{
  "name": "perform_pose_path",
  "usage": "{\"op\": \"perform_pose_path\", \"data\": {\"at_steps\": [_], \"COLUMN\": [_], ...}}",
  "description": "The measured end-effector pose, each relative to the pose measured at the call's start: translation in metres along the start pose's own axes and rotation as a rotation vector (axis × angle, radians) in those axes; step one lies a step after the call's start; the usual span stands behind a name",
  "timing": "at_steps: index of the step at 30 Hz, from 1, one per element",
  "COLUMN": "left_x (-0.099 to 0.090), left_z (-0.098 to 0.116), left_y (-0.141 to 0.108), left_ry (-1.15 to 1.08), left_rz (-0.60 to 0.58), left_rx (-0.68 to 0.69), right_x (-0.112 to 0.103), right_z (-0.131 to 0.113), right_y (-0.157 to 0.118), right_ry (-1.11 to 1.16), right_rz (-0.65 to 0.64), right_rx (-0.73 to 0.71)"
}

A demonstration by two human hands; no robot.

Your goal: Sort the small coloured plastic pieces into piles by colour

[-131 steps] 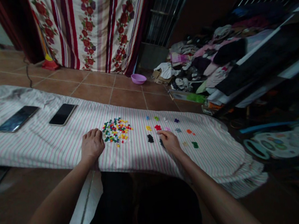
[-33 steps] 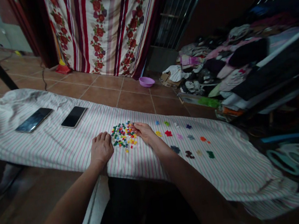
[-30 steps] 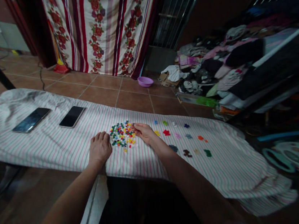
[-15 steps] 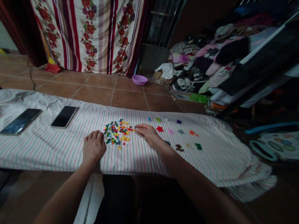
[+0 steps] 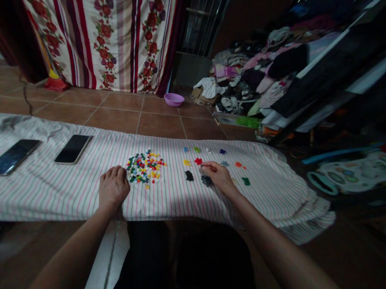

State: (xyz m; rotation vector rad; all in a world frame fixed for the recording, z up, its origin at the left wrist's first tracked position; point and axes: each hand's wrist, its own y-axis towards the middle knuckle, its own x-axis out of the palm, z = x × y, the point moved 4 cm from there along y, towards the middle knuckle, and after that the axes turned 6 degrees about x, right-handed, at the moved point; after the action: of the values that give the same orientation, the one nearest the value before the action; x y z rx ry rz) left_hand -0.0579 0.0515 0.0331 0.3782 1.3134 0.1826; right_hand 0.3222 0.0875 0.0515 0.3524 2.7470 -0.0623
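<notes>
My right hand (image 5: 218, 176) is in a pinch, with a small dark grey bead (image 5: 201, 166) at its fingertips. Just below the pinch lies a dark grey cluster of beads (image 5: 206, 180), and a red cluster (image 5: 198, 161) sits slightly above it. A black cluster (image 5: 189, 176) and a yellow cluster (image 5: 187, 162) are to the left of these. My left hand (image 5: 114, 188) rests palm down on the striped cloth, fingers together and lying on the fabric. It is beside the mixed pile of colourful beads (image 5: 143, 167) and holds nothing. Some clusters are partly hidden by my right hand.
Two phones (image 5: 73, 149) lie on the left of the striped cloth (image 5: 172, 203). More sorted clusters, such as green (image 5: 246, 181) and orange (image 5: 238, 164), lie to the right. On the tiled floor beyond are a purple basin (image 5: 174, 99) and heaped clothes (image 5: 251, 74).
My right hand has moved right from the edge of the mixed pile to above the dark grey cluster, carrying the small bead. The view has shifted slightly; my left hand stays by the pile.
</notes>
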Motion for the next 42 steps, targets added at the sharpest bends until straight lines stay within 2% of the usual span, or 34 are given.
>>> {"op": "perform_pose_path", "data": {"at_steps": [6, 11, 15, 25, 32, 37, 42], "left_x": [-0.003, -0.003, -0.003, -0.003, -0.001, -0.001, -0.001], "left_z": [0.002, 0.002, 0.002, 0.002, 0.0, 0.001, 0.001], "left_y": [0.0, 0.0, 0.0, 0.0, 0.0, 0.0, 0.0], "left_ry": [0.038, 0.027, 0.036, -0.001, 0.016, -0.005, -0.002], "left_rz": [-0.02, -0.016, -0.004, 0.007, -0.004, 0.001, 0.014], "left_rx": [0.012, 0.012, 0.011, 0.006, 0.012, 0.01, -0.002], "right_x": [-0.023, -0.024, -0.022, -0.021, -0.018, -0.003, 0.021], "right_z": [0.013, 0.015, 0.019, 0.023, 0.012, -0.005, -0.018], "right_y": [-0.014, -0.026, -0.031, -0.029, -0.03, -0.029, -0.031], "right_ry": [-0.243, -0.572, -0.68, -0.712, -0.699, -0.64, -0.606], "right_rz": [0.085, 0.087, 0.097, 0.076, 0.09, 0.026, -0.048], "right_rx": [-0.098, -0.263, -0.329, -0.369, -0.377, -0.436, -0.469]}}
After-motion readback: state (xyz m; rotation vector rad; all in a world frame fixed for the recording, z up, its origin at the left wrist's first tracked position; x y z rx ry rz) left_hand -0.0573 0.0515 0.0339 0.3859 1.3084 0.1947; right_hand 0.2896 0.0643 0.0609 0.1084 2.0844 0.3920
